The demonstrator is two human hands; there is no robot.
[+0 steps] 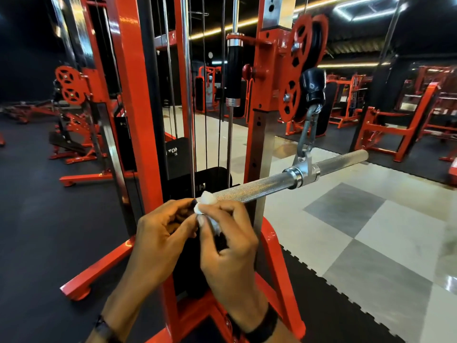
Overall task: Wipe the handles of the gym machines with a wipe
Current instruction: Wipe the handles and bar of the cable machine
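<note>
1. The near end of the bar handle [259, 184] is hidden behind the wipe [206, 201] and the fingers [215, 211].
2. Most of the wipe is covered by both hands' fingers.
3. Both forearms are cut off by the bottom edge.

A knurled steel bar [269, 180] hangs level from a chain link [306, 134] below the red pulleys [295, 68] of an orange cable machine [133, 100]. At the bar's near end, both hands meet around a small white wipe [206, 203]. The left hand [160, 233] pinches the wipe with curled fingers [181, 206]; the right hand [230, 246] also curls on it, pressing it against the bar's tip. A dark band sits on the right wrist [262, 325]. Behind, other orange machines [385, 120] stand on grey and white floor tiles [358, 231]
</note>
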